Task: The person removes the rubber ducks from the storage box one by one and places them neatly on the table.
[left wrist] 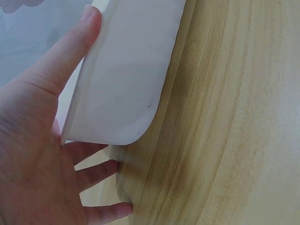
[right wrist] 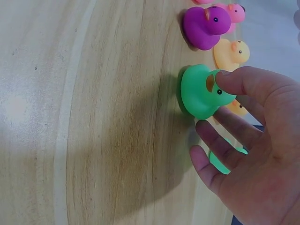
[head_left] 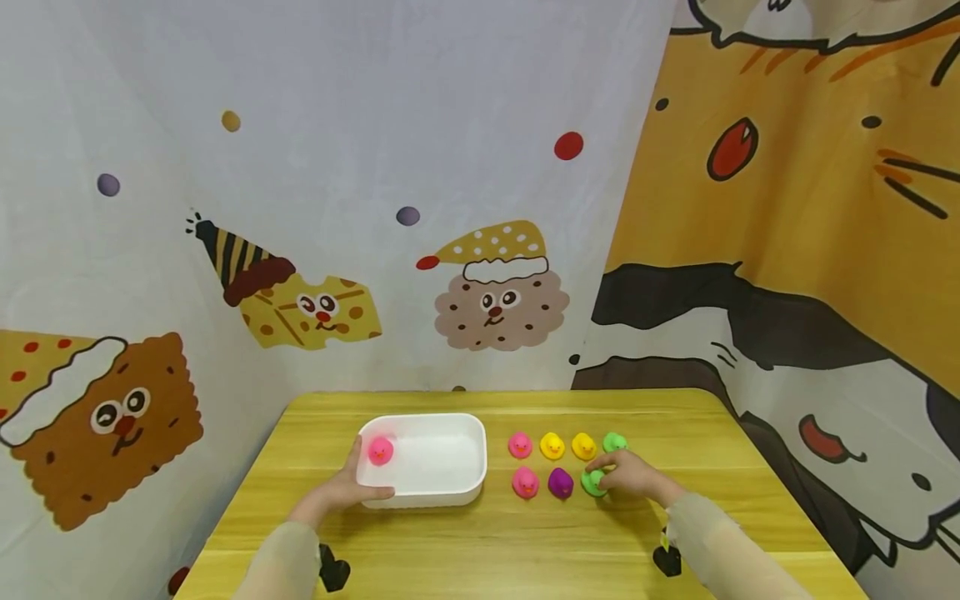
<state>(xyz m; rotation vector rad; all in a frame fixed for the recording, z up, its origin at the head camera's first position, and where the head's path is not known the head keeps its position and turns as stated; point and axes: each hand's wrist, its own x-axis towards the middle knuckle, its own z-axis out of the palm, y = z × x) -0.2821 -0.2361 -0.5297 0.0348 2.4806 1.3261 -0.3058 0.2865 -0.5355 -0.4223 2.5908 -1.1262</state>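
Observation:
My left hand [head_left: 341, 486] is spread around the near left corner of a white plastic bin [head_left: 471, 492]. Its thumb lies along the front rim and the straight fingers run past the left end. Inside the bin, at the left, sits a pink rubber duck [head_left: 380, 451]. On the right, my right hand [head_left: 632, 475] holds a green rubber duck [right wrist: 199, 93] by its head, thumb near the beak and fingers behind. That duck stands upright, close over the table. Just beyond it, a second green duck [head_left: 615, 442] is partly hidden by the hand.
Between the bin and my right hand stand a purple duck [head_left: 560, 483], a near pink duck [head_left: 526, 482], a far pink duck [head_left: 520, 445] and two yellow ducks [head_left: 552, 446]. All rest on the wooden table [head_left: 480, 554]. A printed cloth [head_left: 337, 100] hangs behind it.

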